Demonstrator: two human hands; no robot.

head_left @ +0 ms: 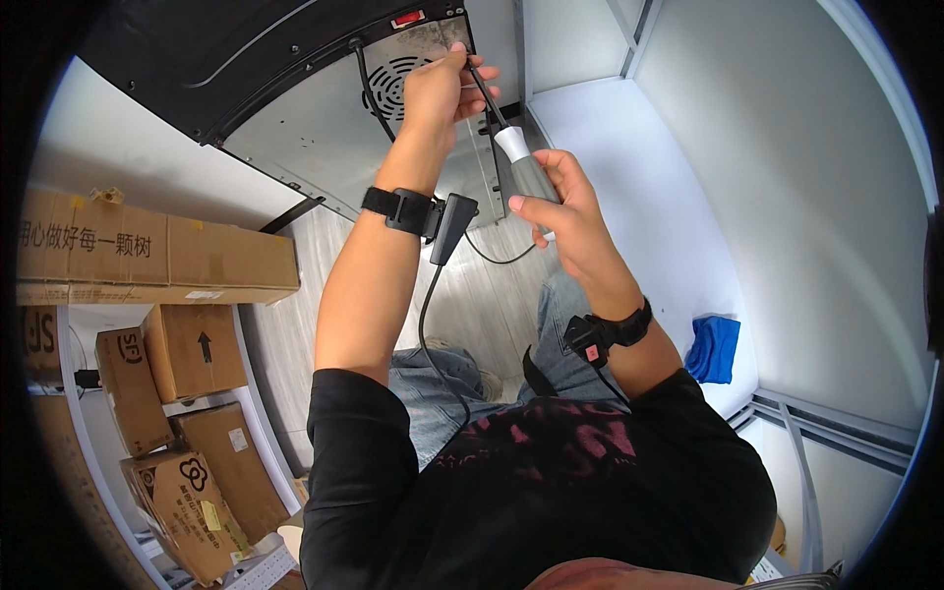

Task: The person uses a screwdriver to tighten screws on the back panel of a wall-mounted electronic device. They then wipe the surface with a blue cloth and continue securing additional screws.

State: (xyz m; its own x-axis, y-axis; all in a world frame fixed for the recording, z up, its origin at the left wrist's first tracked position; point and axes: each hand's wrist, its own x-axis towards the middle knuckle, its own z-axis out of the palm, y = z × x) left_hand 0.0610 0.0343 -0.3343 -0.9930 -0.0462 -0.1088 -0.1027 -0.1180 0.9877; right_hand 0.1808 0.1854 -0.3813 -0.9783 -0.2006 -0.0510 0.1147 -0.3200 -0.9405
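My right hand (580,218) is wrapped round the grey handle of a screwdriver (532,180), thumb along its side. Its dark shaft runs up and to the left from a silver collar. Around the shaft's far end my left hand (433,94) is closed, thumb and fingers pinched at the edge of a metal back panel (285,147). The tip, and any screw there, is hidden by those fingers. The panel belongs to a black-framed appliance (177,59), with a round slotted vent (385,88) beside my left hand and a red switch (407,19) above it.
Cardboard boxes (202,359) fill a shelf at the left, with a long carton (157,251) on top. A black cable (366,88) hangs down the panel. To the right, a blue cloth (714,349) lies on a white surface (629,187) beside a pale wall. Cables trail from both wrist straps.
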